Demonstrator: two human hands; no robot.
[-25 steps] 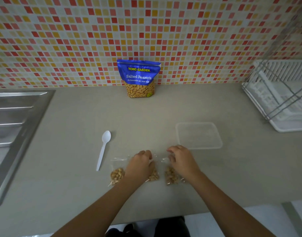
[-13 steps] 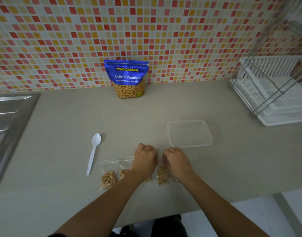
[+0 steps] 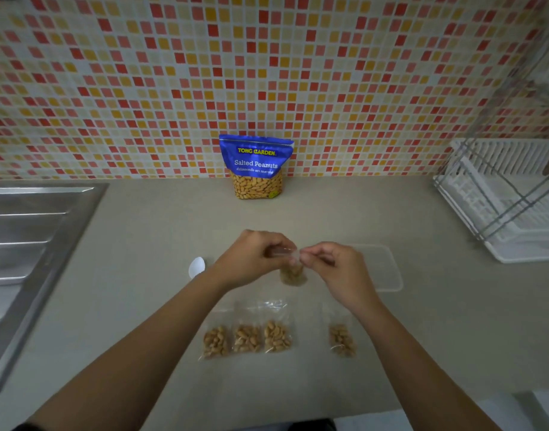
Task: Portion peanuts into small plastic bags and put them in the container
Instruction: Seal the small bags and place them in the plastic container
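Small clear plastic bag (image 3: 293, 274) of peanuts held over the bench (image 3: 142, 275).
Left hand (image 3: 251, 259) and right hand (image 3: 340, 270) pinched its thin top edge with curled fingers; the shallow translucent container (image 3: 383, 269) lay beside the right hand.

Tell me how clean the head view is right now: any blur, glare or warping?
Head view: the held peanut bag, left hand and right hand are motion-blurred; the filled bags lying below are fairly sharp, with slight glare on their clear tops; wide-angle warping bends the dish rack and sink drainboard at the edges; light is dim, even.
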